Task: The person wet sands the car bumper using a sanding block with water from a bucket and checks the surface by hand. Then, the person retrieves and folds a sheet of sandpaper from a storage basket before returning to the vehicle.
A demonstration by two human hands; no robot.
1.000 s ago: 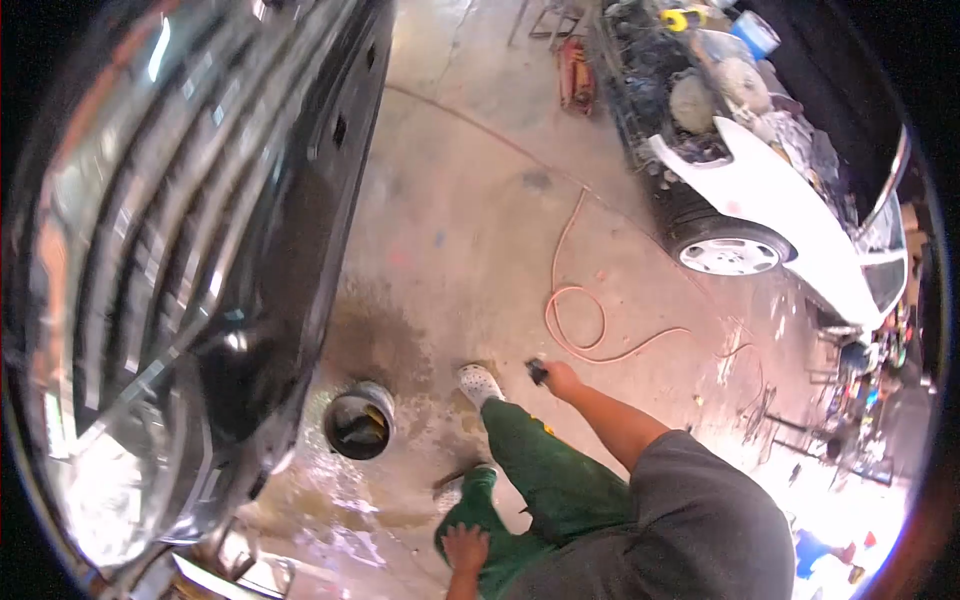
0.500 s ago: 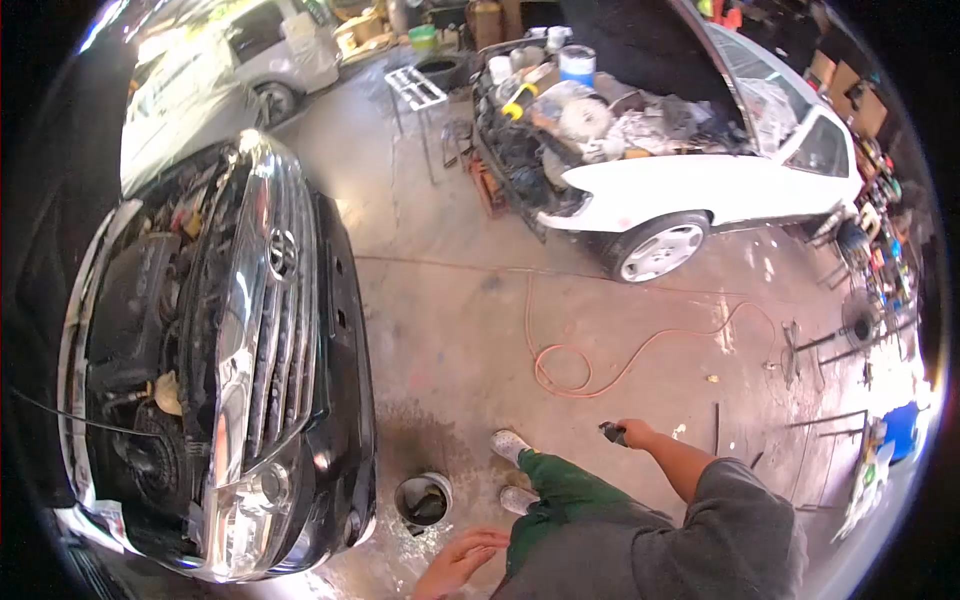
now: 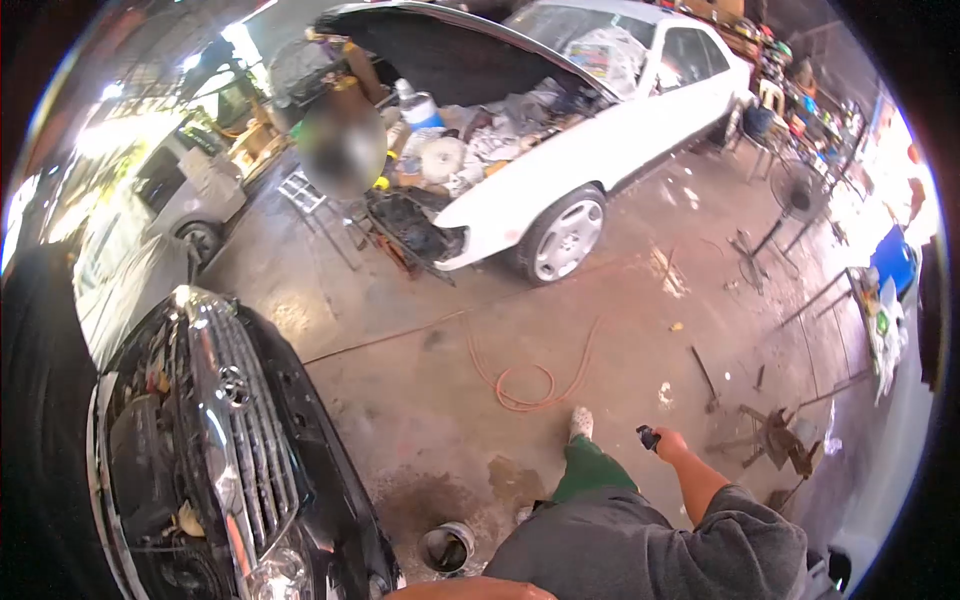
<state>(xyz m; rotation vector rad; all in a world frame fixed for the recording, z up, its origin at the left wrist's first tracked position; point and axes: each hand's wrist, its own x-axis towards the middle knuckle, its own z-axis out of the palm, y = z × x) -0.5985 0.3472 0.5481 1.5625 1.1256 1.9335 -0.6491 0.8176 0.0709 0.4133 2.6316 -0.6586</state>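
My right hand is closed around a small black object, held out in front of my body over the concrete floor. Its exact kind is too small to make out. At the bottom edge, part of my left hand or forearm shows, with the fingers cut off or unclear. Just above it stands a bucket with something dark inside, near the front of a black car.
A white car with its hood raised stands ahead, its engine bay piled with items. An orange hose lies coiled on the floor. A metal stand is at the left, a fan and a cluttered table at the right.
My view has swung to the right, and one foot has stepped forward. The right hand still grips the black object. My left hand has dropped mostly out of the frame.
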